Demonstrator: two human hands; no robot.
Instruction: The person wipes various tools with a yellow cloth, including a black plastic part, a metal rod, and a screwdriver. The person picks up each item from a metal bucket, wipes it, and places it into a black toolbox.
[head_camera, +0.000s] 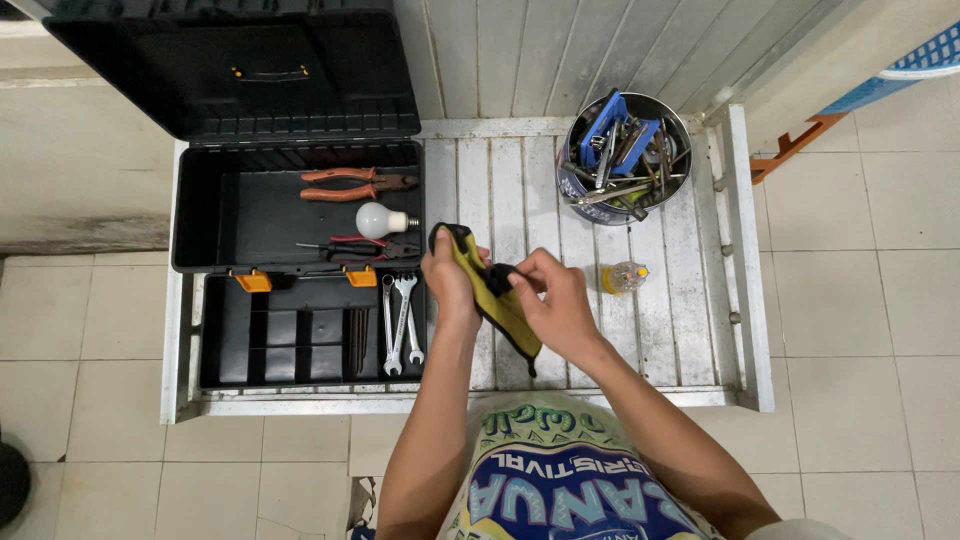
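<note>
1. Left hand (450, 278) – fingers closed around the upper end of a yellow-and-black work glove (492, 292), gripping it above the slatted white table (690, 300).
2. Right hand (556, 300) – fingertips pinch the black cuff area of the same glove near its middle; the lower yellow part hangs down toward the table's front edge.
3. The glove sits between both hands, just right of the open black toolbox (240, 210), and is clear of the table surface as far as can be seen.
4. Toolbox contents: orange-handled pliers (355, 184) at the back, a white light bulb (380, 220) in front of them, and a second pair of pliers with red-and-black handles (360, 247) below the bulb.
5. Front tray (270, 335) of the toolbox: two silver spanners (400, 322) lie side by side in the rightmost compartment, close to the left hand.
6. A round metal tin (625, 158) packed with assorted tools stands at the table's rear right corner.
7. A small clear bottle with a yellow cap (622, 277) lies on its side, just right of the right hand.
</note>
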